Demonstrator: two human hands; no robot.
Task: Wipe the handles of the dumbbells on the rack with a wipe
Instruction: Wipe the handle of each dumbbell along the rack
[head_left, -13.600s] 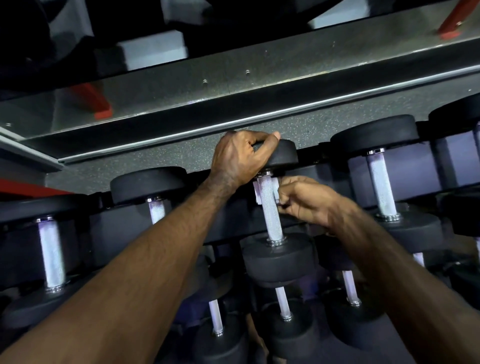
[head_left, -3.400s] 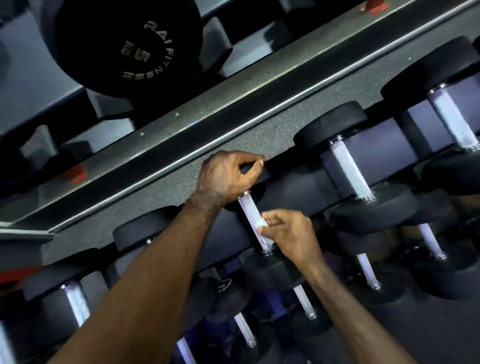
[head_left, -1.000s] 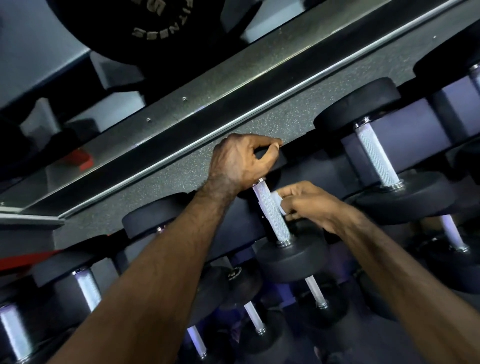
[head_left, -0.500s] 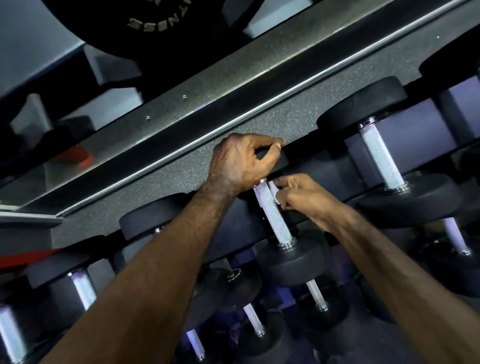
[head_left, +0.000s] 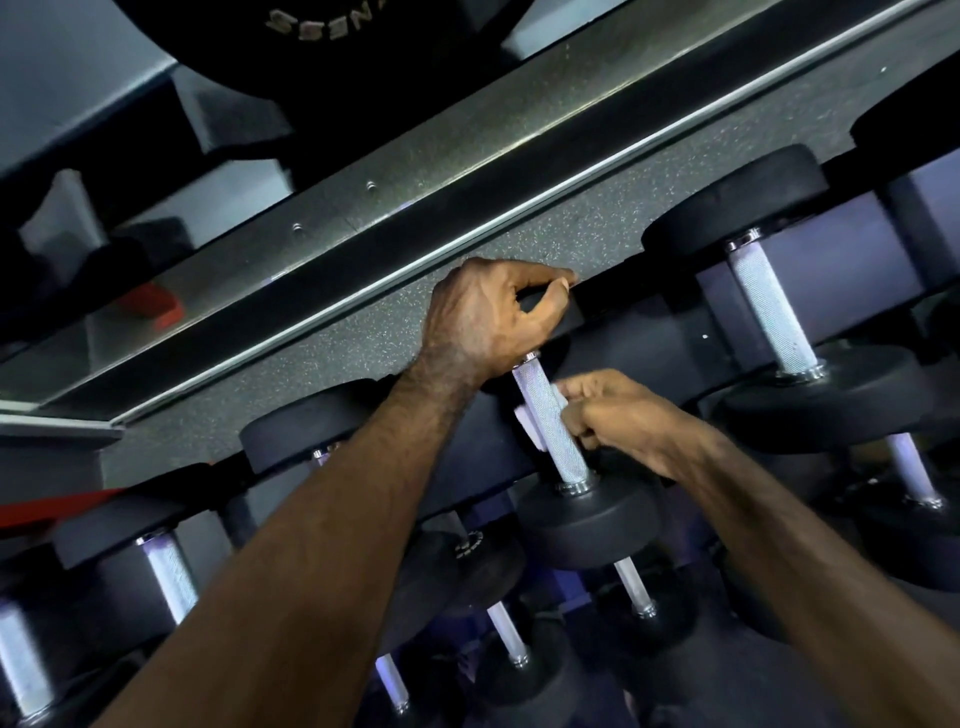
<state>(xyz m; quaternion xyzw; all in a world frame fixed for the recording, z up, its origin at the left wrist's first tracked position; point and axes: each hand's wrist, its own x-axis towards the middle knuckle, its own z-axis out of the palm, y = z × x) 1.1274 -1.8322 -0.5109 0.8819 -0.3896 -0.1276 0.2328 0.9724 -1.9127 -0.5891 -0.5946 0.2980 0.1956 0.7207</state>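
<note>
Dumbbells fill a dark rack (head_left: 649, 338) in tilted rows, black round heads and pale knurled handles. Left hand (head_left: 488, 317) curls over the far head (head_left: 563, 312) of the middle dumbbell, thumb and fingers clamped on its edge, with the wrist just above the top collar of the handle (head_left: 550, 421). Right hand (head_left: 618, 415) reaches in from the right and pinches a small white wipe (head_left: 530, 428) around that handle, about midway along it; a corner of the wipe sticks out on the handle's left side, and another bit shows by the fingertips (head_left: 571, 387). Below the grip the handle runs bare down to its lower collar and the near head (head_left: 587, 525).

To the right sits a larger dumbbell (head_left: 774, 317), untouched, well apart from both hands. To the left, another handle (head_left: 169, 577) shows beside the left forearm. More small dumbbells lie on the lower tier under the arms. Behind the rack runs a speckled grey strip and a mirror edge (head_left: 415, 171), with a big black weight plate (head_left: 332, 31) at the top of the view, lettering partly cut off.
</note>
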